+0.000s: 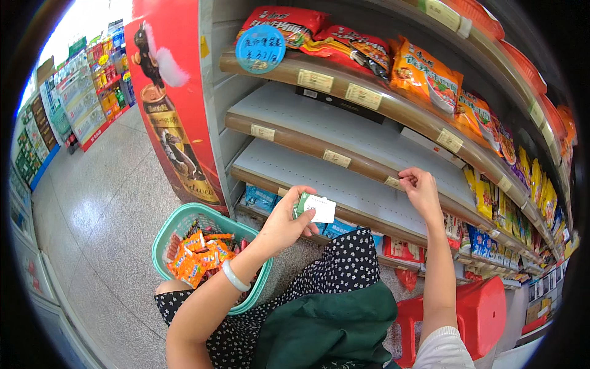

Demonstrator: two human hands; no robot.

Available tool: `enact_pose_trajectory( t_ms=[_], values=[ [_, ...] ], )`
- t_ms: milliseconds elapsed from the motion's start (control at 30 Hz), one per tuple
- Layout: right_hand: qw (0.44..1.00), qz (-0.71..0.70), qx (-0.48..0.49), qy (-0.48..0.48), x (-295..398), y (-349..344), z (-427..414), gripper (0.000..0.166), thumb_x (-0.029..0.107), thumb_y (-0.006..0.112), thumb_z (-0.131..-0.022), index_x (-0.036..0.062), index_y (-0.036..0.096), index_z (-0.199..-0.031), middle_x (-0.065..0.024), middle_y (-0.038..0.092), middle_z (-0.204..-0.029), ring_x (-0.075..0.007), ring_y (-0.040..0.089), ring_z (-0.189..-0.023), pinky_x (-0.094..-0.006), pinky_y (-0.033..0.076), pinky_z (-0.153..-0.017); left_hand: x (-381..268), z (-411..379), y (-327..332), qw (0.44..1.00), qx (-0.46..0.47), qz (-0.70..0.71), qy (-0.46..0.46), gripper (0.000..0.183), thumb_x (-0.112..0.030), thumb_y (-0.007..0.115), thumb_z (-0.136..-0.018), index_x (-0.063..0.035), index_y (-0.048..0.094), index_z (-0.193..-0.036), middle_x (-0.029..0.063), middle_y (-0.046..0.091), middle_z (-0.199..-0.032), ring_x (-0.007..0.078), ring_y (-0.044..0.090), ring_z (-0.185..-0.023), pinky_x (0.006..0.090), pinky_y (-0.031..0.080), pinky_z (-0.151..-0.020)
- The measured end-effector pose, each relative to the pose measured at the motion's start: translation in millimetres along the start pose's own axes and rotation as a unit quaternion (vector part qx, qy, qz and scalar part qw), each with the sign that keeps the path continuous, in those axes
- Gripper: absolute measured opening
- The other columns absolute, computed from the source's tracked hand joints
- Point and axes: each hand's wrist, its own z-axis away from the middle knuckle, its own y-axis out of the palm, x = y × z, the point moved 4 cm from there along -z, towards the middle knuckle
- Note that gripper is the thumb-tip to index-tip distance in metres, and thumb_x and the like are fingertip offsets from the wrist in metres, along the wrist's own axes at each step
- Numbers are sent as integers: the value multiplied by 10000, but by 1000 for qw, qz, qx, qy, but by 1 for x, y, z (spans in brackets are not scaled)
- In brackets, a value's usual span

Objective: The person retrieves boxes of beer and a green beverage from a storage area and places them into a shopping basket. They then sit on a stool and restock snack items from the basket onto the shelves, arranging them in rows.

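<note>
My left hand [290,219] holds a small stack of white and green price tags [322,209] in front of the lower shelves. At the front edge of a middle shelf [295,141], my right hand [418,184] has its fingertips against a price label [394,183] in the brown edge strip; whether they pinch it I cannot tell. More labels sit along this strip, among them one at the left [262,132] and one farther along [336,157]. A turquoise plastic basket [161,240] full of orange-wrapped packets [191,267] and other small goods stands below my left forearm.
Bags of instant noodles [426,76] line the upper shelf. Yellow packets [484,193] hang or stand farther right. A red plastic stool [481,313] is beside my right arm. To the left, a red cardboard display panel [177,115] borders the shelving, and stacked goods [83,101] stand across the tiled floor.
</note>
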Motion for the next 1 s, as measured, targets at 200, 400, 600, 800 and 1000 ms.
enact_pose_trajectory(
  t_ms=[200, 400, 600, 800, 1000],
  values=[
    [983, 152, -8, -108, 11, 5, 5, 126, -22, 623, -769, -25, 649, -893, -133, 626, -793, -220, 593, -699, -300, 464, -644, 11, 14, -27, 1000, -6, 0, 7, 342, 9, 518, -908, -43, 407, -1227, 93, 569, -968, 127, 622, -707, 234, 483, -575],
    [993, 106, 13, -44, 18, 1, 0, 109, -10, 624, -765, -26, 663, -866, -139, 646, -803, -209, 618, -670, -300, 483, -624, 16, 25, -46, 999, -14, 27, 13, 339, 4, 525, -907, -40, 408, -1222, 79, 577, -922, 121, 619, -703, 235, 486, -576],
    [994, 100, 1, -36, 16, 1, 1, 143, 4, 622, -774, -19, 675, -905, -132, 658, -830, -207, 628, -688, -300, 483, -631, 15, 32, -56, 999, -24, 16, 18, 334, 7, 525, -906, -36, 420, -1219, 71, 585, -895, 118, 620, -704, 235, 492, -576],
    [951, 273, 8, -147, 19, -2, 5, 123, 15, 640, -759, -29, 645, -875, -140, 633, -782, -236, 615, -676, -325, 479, -642, 15, 37, -58, 999, -30, 28, 5, 334, 28, 505, -902, -59, 437, -1218, 94, 525, -1036, 106, 617, -694, 226, 493, -568],
    [986, 147, 6, -84, 8, -2, 1, 146, -2, 653, -752, -34, 644, -894, -125, 635, -768, -193, 598, -650, -293, 464, -605, 11, 41, -58, 999, -40, 22, 17, 367, 32, 496, -905, -69, 412, -1247, 85, 547, -966, 106, 612, -695, 230, 498, -580]
  ],
)
